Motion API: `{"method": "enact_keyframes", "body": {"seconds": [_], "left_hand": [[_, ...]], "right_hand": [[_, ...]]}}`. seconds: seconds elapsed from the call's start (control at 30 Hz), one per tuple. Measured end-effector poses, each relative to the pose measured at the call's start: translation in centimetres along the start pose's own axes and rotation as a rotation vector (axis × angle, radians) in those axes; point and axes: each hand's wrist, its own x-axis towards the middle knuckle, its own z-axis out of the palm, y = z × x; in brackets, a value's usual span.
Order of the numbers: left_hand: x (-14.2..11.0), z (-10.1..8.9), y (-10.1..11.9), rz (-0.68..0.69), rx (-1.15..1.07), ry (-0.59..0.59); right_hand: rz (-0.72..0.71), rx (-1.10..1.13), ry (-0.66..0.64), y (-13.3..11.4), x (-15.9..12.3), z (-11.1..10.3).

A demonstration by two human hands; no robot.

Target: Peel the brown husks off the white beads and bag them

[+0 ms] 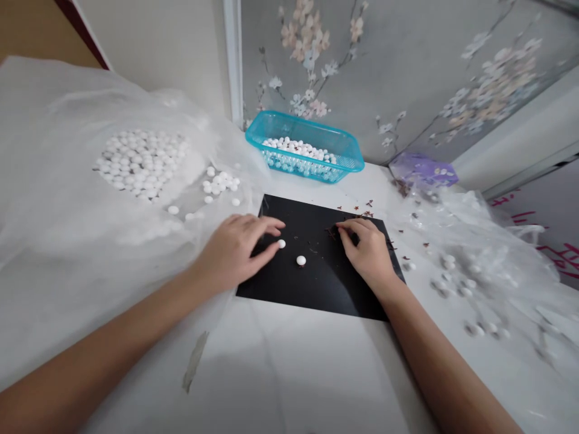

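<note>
My left hand (pixel 239 248) hovers over the left side of a black mat (pixel 289 283), its thumb and fingers apart. A small white ball (pixel 281 243) is at its thumb tip; I cannot tell whether it rests on the mat. Another white ball (pixel 301 260) lies mid-mat, with a little reddish brown under it. On the mat's right part, my right hand (pixel 365 248) has thumb and index tips pinched together beside small dark brown bits (pixel 331 232). Whatever the pinch holds is too small to make out.
Behind the mat stands a blue plastic basket (pixel 350 144) with many white balls. A clear plastic bag (pixel 54 181) at left holds a heap of balls (pixel 140 160), with several loose ones (pixel 221 181) alongside. At right lie a purple packet (pixel 423 170) and clear plastic bags (pixel 506 265).
</note>
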Motion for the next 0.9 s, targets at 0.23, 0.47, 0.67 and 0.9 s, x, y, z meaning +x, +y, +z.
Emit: {"method": "enact_keyframes", "body": {"seconds": [0.23, 0.47, 0.67, 0.9], "left_hand": [[1.0, -3.4, -4.1, -0.420, 0.466, 0.060], [0.7, -2.7, -4.7, -0.451, 0.435, -0.058], [0.7, -1.9, -4.7, -0.278, 0.444, -0.118], [0.2, -1.1, -5.6, -0.248, 0.325, -0.110]], "right_hand": [[0.108, -0.050, 0.065, -1.0, 0.0, -0.6], [0.092, -0.053, 0.119, -1.4, 0.0, -0.7], [0.099, -0.031, 0.122, -1.5, -0.1, -0.5], [0.094, -0.016, 0.140, -1.9, -0.3, -0.7]]}}
